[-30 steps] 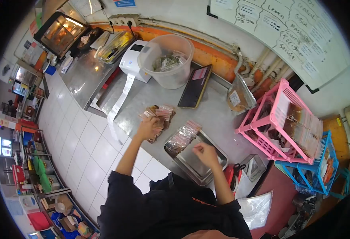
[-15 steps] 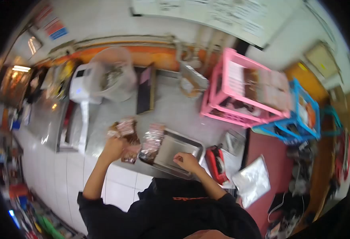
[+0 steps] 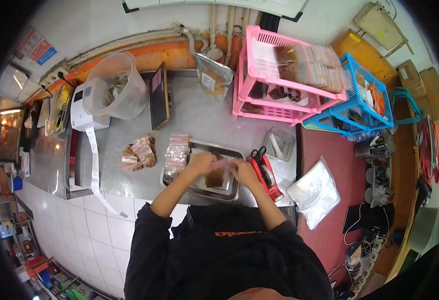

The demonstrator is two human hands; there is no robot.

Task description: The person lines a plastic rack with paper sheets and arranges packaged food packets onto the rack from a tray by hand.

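Note:
A small clear plastic packet with brown contents (image 3: pixel 215 177) lies over the right part of a metal tray (image 3: pixel 238 192). My left hand (image 3: pixel 202 164) is closed on its top left edge. My right hand (image 3: pixel 243 173) pinches the same packet near its top right corner. To the left, a row of similar filled packets (image 3: pixel 177 152) stands in the tray, partly behind my left forearm. A loose pile of more packets (image 3: pixel 140 152) lies on the steel table. Close to my right hand sits a red tape dispenser (image 3: pixel 268 177).
Pink stacked baskets (image 3: pixel 264 75) hold many packets, with blue baskets (image 3: pixel 347 125) beside them. A clear bucket (image 3: pixel 138 95) stands by a white label printer (image 3: pixel 82 112) trailing paper. Silver plastic bags (image 3: pixel 319 192) overhang the red surface. A clear box (image 3: pixel 279 145) is behind the dispenser.
My left hand has moved right from the loose packets to the tray, and a packet now lies between both hands. My right hand has shifted slightly up and right. The view has moved.

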